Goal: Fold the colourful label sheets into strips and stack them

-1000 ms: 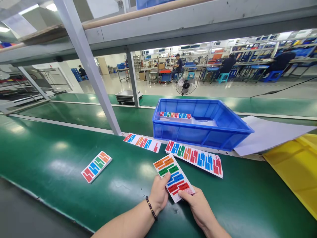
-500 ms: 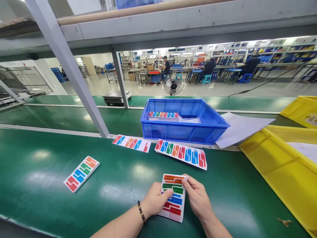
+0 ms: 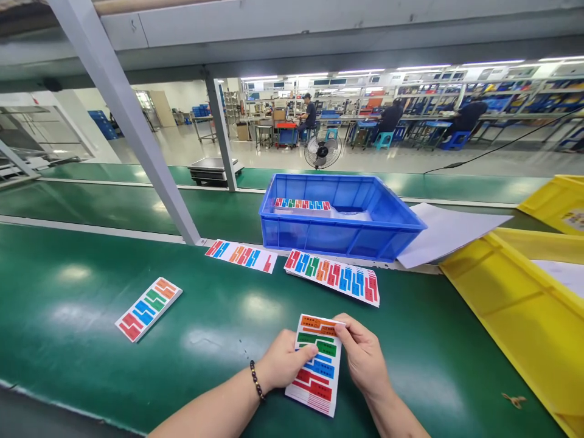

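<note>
Both my hands are closed on a stack of printed sticker sheets (image 3: 318, 377) with orange, green, blue and red shapes. My left hand (image 3: 283, 364) grips its left side, thumb lying across the front. At the top right corner, my right hand (image 3: 362, 353) pinches the stack between thumb and fingers. Beyond my hands lies a longer stack of sticker sheets (image 3: 332, 277), and left of that a single-looking strip (image 3: 241, 255) with some shapes absent. A shorter stack of sticker sheets (image 3: 149, 309) rests farther left on the green work surface (image 3: 219, 389).
A blue bin (image 3: 337, 234) holding more printed sheets stands behind the stacks. White paper (image 3: 449, 234) leans between it and a yellow bin (image 3: 515, 292) on the right. Rubber bands (image 3: 514, 400) lie at lower right. A metal post (image 3: 132, 134) rises on the left.
The stack in my hands tilts slightly more, its lower end shifted left and down in view. My hands keep the same grip. The whole view has shifted a little.
</note>
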`<state>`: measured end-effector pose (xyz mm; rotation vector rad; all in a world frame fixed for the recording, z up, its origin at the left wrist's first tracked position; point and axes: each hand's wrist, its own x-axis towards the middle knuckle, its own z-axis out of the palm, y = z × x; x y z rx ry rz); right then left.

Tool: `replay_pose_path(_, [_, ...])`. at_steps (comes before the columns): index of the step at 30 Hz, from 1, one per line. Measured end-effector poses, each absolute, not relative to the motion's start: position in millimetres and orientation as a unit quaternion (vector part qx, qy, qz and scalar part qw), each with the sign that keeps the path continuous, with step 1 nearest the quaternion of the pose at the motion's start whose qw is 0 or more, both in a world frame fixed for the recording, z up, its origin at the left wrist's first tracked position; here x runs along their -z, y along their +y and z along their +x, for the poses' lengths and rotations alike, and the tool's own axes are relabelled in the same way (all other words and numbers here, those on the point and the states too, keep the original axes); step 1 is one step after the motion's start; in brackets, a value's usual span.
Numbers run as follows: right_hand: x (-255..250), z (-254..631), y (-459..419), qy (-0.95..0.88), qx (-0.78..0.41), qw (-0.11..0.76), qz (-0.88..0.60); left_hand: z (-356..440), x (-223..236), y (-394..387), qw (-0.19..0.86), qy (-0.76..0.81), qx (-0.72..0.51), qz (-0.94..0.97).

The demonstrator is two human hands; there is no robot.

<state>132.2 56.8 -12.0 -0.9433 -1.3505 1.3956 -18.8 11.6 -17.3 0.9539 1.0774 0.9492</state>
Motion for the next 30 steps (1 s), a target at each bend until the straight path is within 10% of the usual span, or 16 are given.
replay_pose_path(30, [9.6, 136.1, 62.7, -0.668, -0.491, 0.415, -0.375, -24.0, 18.1, 13.8, 0.591, 0.533, -0.267, 0.544])
